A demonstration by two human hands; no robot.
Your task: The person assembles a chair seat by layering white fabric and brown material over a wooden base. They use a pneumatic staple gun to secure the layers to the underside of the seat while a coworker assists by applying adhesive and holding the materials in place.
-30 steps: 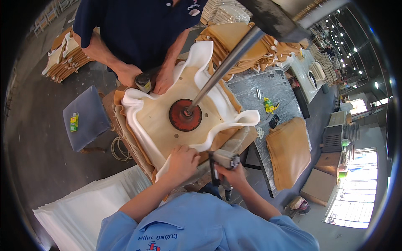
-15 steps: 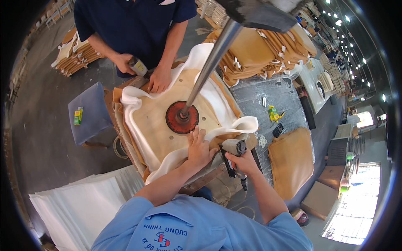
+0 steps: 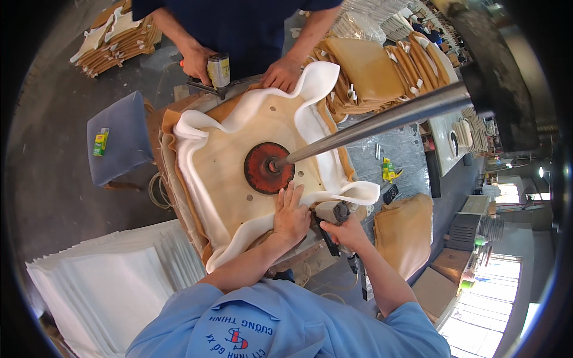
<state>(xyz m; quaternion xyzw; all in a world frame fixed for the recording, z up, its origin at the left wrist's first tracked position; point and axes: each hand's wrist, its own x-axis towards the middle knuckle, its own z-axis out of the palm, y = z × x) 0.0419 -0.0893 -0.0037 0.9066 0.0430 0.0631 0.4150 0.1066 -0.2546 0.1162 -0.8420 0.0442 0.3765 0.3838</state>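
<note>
A pale plywood seat panel (image 3: 230,164) lies with white foam (image 3: 190,179) and tan leather-like cover (image 3: 168,134) around its edges. A red round pad (image 3: 256,170) on a metal rod (image 3: 382,122) rests on the panel's middle. My left hand (image 3: 290,218) lies on the near edge, fingers stretched over foam and wood toward the pad. My right hand (image 3: 349,234) grips a staple gun (image 3: 332,213), its nose at the near edge beside my left hand. The exact contact there is hidden.
Across from me a co-worker's hand (image 3: 198,62) holds another staple gun (image 3: 218,70) at the far edge; their other hand (image 3: 283,73) touches the foam. Around stand a blue padded stool (image 3: 119,140), white sheets (image 3: 113,280), tan covers (image 3: 404,230) and a stacked pile (image 3: 364,71).
The whole view has shifted, and the rod now slants more to the right. The co-worker's staple gun has turned nose-down toward the far edge. My hands keep nearly the same places on the panel.
</note>
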